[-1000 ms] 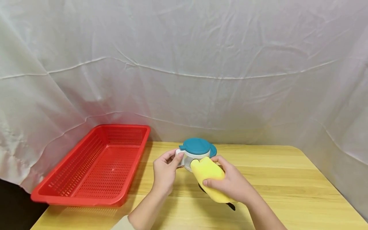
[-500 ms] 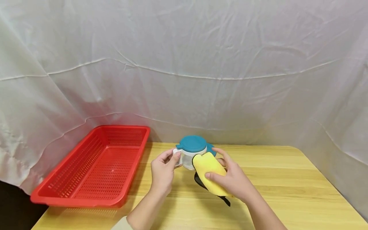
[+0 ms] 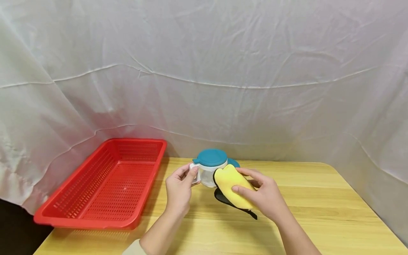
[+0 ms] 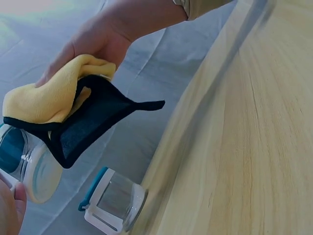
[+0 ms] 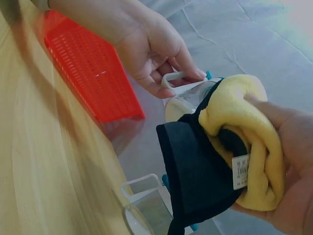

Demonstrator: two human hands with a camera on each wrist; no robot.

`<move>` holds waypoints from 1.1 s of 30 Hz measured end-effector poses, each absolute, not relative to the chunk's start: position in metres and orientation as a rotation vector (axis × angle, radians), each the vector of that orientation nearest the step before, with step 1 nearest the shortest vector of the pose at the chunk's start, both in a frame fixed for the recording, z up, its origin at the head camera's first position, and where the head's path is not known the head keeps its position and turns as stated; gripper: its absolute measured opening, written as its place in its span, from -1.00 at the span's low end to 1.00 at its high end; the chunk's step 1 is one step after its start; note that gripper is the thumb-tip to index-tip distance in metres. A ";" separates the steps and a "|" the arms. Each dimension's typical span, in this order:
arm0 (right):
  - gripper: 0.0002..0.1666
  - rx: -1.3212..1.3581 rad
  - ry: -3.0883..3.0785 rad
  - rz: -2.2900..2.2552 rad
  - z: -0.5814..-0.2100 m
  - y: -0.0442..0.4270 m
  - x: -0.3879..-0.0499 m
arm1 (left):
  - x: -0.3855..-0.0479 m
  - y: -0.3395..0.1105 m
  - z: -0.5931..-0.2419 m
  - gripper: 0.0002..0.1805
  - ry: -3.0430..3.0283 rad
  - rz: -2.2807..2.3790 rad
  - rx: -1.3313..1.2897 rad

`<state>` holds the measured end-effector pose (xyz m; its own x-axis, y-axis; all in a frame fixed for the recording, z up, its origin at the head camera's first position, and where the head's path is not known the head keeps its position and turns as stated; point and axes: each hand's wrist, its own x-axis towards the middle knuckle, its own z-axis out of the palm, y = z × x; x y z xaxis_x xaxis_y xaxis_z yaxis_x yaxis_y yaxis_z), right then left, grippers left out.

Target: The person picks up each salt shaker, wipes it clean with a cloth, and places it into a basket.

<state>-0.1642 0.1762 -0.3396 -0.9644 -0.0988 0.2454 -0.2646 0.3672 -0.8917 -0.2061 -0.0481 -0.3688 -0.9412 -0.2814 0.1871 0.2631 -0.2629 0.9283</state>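
Note:
My left hand point(image 3: 179, 189) pinches the white handle point(image 3: 194, 173) of a clear jar with a teal lid point(image 3: 211, 157). In the left wrist view the jar's base point(image 4: 43, 177) shows, held above the table. My right hand point(image 3: 267, 193) grips a folded yellow cleaning cloth point(image 3: 234, 186) against the jar's right side. The cloth has black edging, a black panel point(image 5: 195, 166) hanging below, a black strap and a white label point(image 5: 240, 172). It hides part of the jar. A second handled jar point(image 4: 116, 200) with a teal lid stands on the table behind the held one.
To the left, a red perforated plastic basket point(image 3: 86, 223) sits on the wooden table point(image 3: 318, 205). Pale cloth point(image 3: 242, 106) hangs behind the table and along both sides.
The held jar and my left hand have shifted slightly left and up in the head view. My right hand has moved the yellow cloth upward along the jar's side, and more black panel shows.

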 end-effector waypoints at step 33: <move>-0.48 0.937 -1.929 0.826 -0.361 0.156 -0.171 | -0.199 -0.045 -0.364 -0.73 -1.631 -2.247 -0.053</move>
<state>-0.1710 0.1564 -0.3607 -0.3880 -0.3015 0.8709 -0.8385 0.5078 -0.1977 -0.1993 -0.0454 -0.3640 -0.9334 -0.2671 0.2397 0.3107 -0.2670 0.9123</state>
